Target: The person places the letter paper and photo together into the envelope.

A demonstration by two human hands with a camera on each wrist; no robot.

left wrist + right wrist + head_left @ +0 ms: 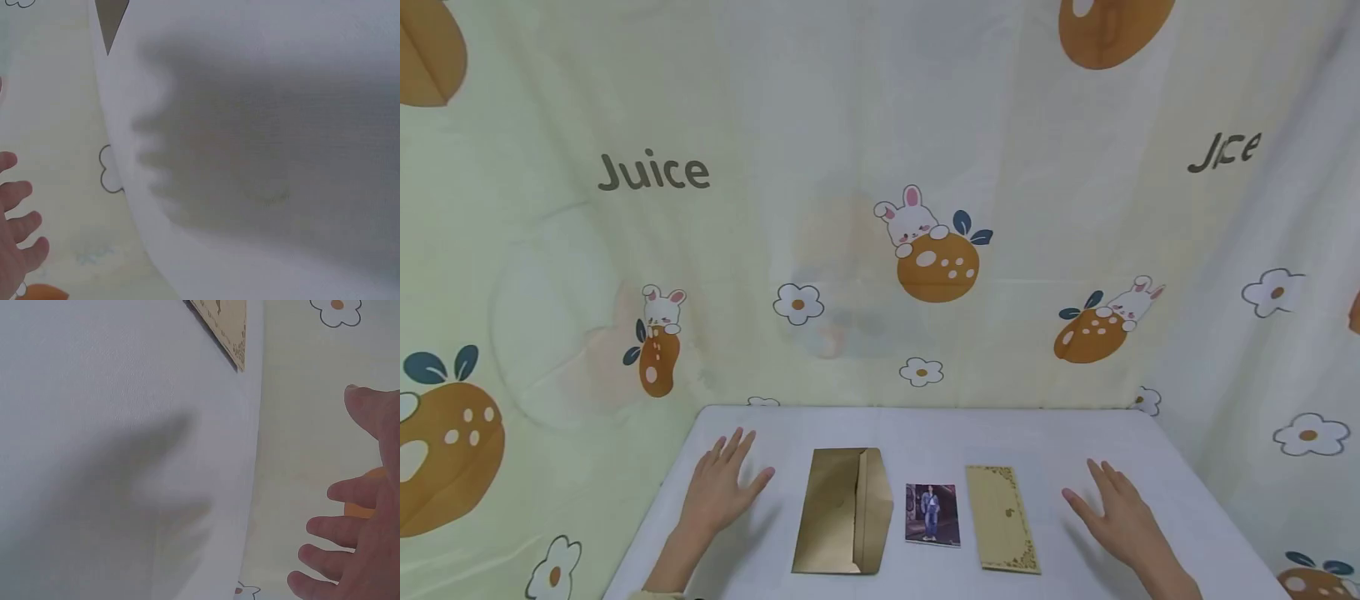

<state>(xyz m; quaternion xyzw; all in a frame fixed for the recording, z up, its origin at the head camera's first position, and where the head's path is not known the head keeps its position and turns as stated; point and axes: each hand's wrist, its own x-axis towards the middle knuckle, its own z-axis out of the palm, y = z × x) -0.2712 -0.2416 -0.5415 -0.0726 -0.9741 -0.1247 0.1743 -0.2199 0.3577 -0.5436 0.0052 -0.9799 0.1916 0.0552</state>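
My left hand [721, 487] hovers over the left side of the white table, fingers spread and holding nothing. Just right of it lies a gold envelope [829, 508], its pointed flap [874, 512] unfolded to the right. In the middle is a small photo [932, 514] of a person standing in denim. Beside the photo lies a cream card [1002, 518] with ornate corner patterns. To the right of that card hangs my right hand [1118, 517], fingers extended and nothing in them. Both hands cast shadows on the table, and the right wrist view shows the right fingers [334, 531] apart.
The white table [955, 433] ends at a curtain [820, 208] printed with rabbits, oranges, flowers and the word Juice. The curtain hangs along the back and both sides of the table.
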